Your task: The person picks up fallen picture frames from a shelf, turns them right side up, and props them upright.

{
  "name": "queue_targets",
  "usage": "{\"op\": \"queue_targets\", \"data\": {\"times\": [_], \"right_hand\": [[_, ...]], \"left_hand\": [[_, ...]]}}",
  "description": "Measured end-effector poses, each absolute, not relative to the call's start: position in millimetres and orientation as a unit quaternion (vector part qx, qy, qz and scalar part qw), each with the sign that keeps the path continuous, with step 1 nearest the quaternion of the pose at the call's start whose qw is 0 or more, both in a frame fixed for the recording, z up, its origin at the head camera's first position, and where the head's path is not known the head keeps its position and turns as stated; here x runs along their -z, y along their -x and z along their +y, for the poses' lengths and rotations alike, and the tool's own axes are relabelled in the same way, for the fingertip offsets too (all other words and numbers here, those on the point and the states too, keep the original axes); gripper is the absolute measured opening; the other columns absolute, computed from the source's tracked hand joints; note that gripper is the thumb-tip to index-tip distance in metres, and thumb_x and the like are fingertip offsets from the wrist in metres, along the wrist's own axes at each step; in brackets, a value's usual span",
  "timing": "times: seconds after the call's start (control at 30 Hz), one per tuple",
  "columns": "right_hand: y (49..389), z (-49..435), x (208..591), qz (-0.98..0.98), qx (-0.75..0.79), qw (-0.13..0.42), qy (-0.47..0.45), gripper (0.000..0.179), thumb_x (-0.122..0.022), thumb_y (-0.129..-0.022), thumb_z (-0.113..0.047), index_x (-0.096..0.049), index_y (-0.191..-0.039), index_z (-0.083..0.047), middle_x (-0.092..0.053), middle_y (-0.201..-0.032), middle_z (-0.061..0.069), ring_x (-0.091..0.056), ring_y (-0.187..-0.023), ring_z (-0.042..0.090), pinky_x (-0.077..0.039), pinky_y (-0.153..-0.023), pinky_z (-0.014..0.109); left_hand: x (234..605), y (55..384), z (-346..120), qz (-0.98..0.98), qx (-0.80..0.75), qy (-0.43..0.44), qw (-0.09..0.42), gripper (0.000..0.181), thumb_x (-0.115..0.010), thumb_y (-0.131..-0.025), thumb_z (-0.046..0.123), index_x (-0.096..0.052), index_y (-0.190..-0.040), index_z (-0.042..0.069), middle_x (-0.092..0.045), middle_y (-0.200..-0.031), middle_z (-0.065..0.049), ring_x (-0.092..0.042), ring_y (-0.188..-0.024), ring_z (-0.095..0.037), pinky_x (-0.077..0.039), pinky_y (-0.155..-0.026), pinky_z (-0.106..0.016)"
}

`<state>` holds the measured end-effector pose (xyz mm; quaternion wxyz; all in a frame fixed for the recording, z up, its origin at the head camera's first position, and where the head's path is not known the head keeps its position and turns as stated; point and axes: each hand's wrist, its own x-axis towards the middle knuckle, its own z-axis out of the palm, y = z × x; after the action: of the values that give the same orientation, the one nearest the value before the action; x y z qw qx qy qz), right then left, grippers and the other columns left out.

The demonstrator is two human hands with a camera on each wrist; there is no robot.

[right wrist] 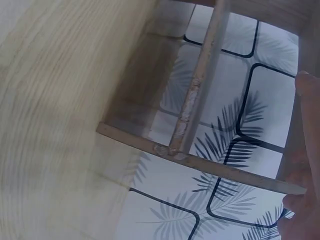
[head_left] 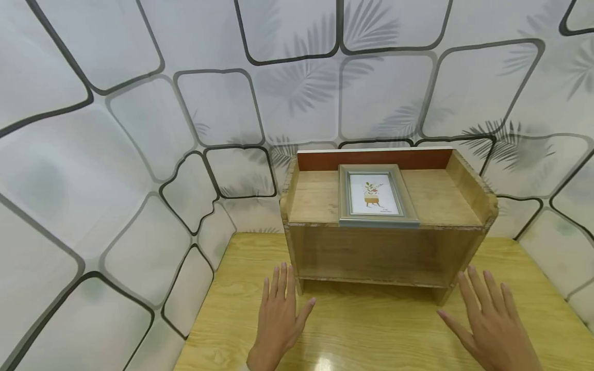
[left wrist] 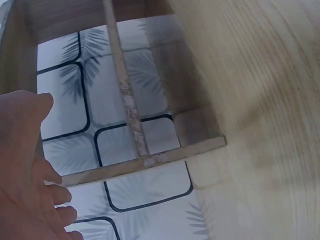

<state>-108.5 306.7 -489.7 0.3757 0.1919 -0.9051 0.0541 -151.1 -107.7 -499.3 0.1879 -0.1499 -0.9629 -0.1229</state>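
Note:
A small two-tier wooden shelf (head_left: pixel 371 257) with chipped edges stands on the table. On its top board lies a silver picture frame (head_left: pixel 349 196) holding a print of a plant in a pot. My left hand (head_left: pixel 277 320), fingers straight and thumb spread, is before the shelf's left front corner. My right hand (head_left: pixel 494 320) is spread the same way by the right front corner. Both hands hold nothing. Seen from the left wrist, the shelf's edge board (left wrist: pixel 145 162) runs beside my fingers; the right wrist view shows the opposite edge board (right wrist: pixel 225 171).
The yellow wood-grain table (head_left: pixel 362 335) extends in front of the shelf and to both sides. Wall covering (head_left: pixel 297 103) with dark rounded outlines and leaf prints rises behind it and along the left and right. A reddish-brown back strip (head_left: pixel 320 162) edges the shelf's top.

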Motion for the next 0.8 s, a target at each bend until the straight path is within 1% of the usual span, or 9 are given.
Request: {"op": "queue_targets", "data": {"times": [0.2, 0.3, 0.37, 0.5, 0.57, 0.6, 0.63, 0.73, 0.8], "right_hand": [[113.6, 301.3, 466.9, -0.895, -0.104, 0.377, -0.213, 0.095, -0.036, -0.101, -0.068, -0.043, -0.142, 0.017, -0.044, -0.139, 0.042, -0.045, -0.118, 0.06, -0.02, -0.119, 0.055], [115.1, 296.3, 451.4, -0.893, -0.138, 0.376, -0.206, 0.094, -0.04, -0.1, -0.068, -0.041, -0.146, 0.014, -0.047, -0.137, 0.041, -0.048, -0.115, 0.059, -0.026, -0.117, 0.051], [116.1, 291.4, 439.7, -0.889, -0.151, 0.383, -0.199, 0.092, -0.041, -0.099, -0.068, -0.042, -0.147, 0.011, -0.051, -0.133, 0.039, -0.051, -0.113, 0.056, -0.029, -0.117, 0.045], [121.4, 282.3, 412.7, -0.872, -0.142, 0.421, -0.204, 0.086, -0.042, -0.1, -0.065, -0.049, -0.143, 0.009, -0.061, -0.118, 0.034, -0.059, -0.102, 0.05, -0.046, -0.097, 0.044], [125.9, 278.9, 398.0, -0.865, -0.137, 0.434, -0.211, 0.084, -0.043, -0.101, -0.063, -0.052, -0.14, 0.01, -0.062, -0.113, 0.033, -0.062, -0.096, 0.048, -0.051, -0.082, 0.048], [128.5, 277.2, 390.4, -0.864, -0.134, 0.437, -0.212, 0.083, -0.043, -0.101, -0.062, -0.053, -0.139, 0.011, -0.063, -0.111, 0.032, -0.063, -0.094, 0.047, -0.05, -0.073, 0.051], [131.2, 275.6, 383.3, -0.864, -0.138, 0.435, -0.213, 0.082, -0.044, -0.101, -0.061, -0.054, -0.138, 0.011, -0.063, -0.11, 0.031, -0.063, -0.093, 0.046, -0.05, -0.069, 0.052], [140.5, 270.8, 362.8, -0.87, -0.171, 0.417, -0.201, 0.072, -0.063, -0.096, -0.05, -0.055, -0.137, 0.009, -0.064, -0.11, 0.025, -0.063, -0.083, 0.038, -0.051, -0.062, 0.04], [147.8, 266.2, 349.5, -0.879, -0.203, 0.393, -0.18, 0.069, -0.073, -0.091, -0.039, -0.055, -0.138, 0.006, -0.065, -0.111, 0.02, -0.063, -0.083, 0.035, -0.047, -0.063, 0.034]], "left_hand": [[480.5, 148.1, -100.5, -0.959, 0.199, 0.153, 0.131, 0.089, -0.042, -0.102, 0.062, -0.018, -0.159, -0.002, -0.015, -0.165, -0.021, -0.017, -0.152, -0.038, -0.021, -0.119, -0.057], [463.0, 145.4, -94.1, -0.951, 0.251, 0.154, 0.096, 0.091, -0.037, -0.101, 0.066, -0.014, -0.161, 0.0, -0.012, -0.166, -0.019, -0.019, -0.152, -0.037, -0.026, -0.117, -0.056], [449.9, 142.8, -90.0, -0.945, 0.278, 0.15, 0.081, 0.092, -0.035, -0.101, 0.069, -0.014, -0.161, 0.003, -0.016, -0.166, -0.018, -0.025, -0.15, -0.037, -0.03, -0.115, -0.056], [419.8, 137.6, -80.3, -0.933, 0.325, 0.14, 0.065, 0.089, -0.034, -0.1, 0.071, -0.021, -0.162, 0.008, -0.031, -0.162, -0.016, -0.038, -0.143, -0.038, -0.036, -0.111, -0.058], [403.4, 136.3, -74.8, -0.927, 0.341, 0.142, 0.069, 0.087, -0.034, -0.1, 0.071, -0.025, -0.161, 0.009, -0.04, -0.157, -0.017, -0.043, -0.139, -0.039, -0.039, -0.108, -0.058], [394.9, 136.7, -72.0, -0.923, 0.347, 0.147, 0.075, 0.086, -0.035, -0.1, 0.07, -0.028, -0.16, 0.009, -0.044, -0.154, -0.018, -0.046, -0.137, -0.04, -0.04, -0.107, -0.058], [386.8, 137.9, -69.1, -0.921, 0.35, 0.153, 0.083, 0.085, -0.035, -0.1, 0.069, -0.029, -0.159, 0.009, -0.047, -0.151, -0.018, -0.048, -0.135, -0.039, -0.041, -0.106, -0.058], [362.4, 145.2, -61.0, -0.914, 0.354, 0.169, 0.106, 0.08, -0.039, -0.102, 0.065, -0.034, -0.158, 0.009, -0.053, -0.145, -0.017, -0.053, -0.129, -0.037, -0.045, -0.102, -0.056], [347.6, 152.8, -55.8, -0.913, 0.349, 0.175, 0.118, 0.077, -0.042, -0.102, 0.063, -0.035, -0.157, 0.01, -0.053, -0.144, -0.016, -0.054, -0.128, -0.035, -0.045, -0.102, -0.054]]}}
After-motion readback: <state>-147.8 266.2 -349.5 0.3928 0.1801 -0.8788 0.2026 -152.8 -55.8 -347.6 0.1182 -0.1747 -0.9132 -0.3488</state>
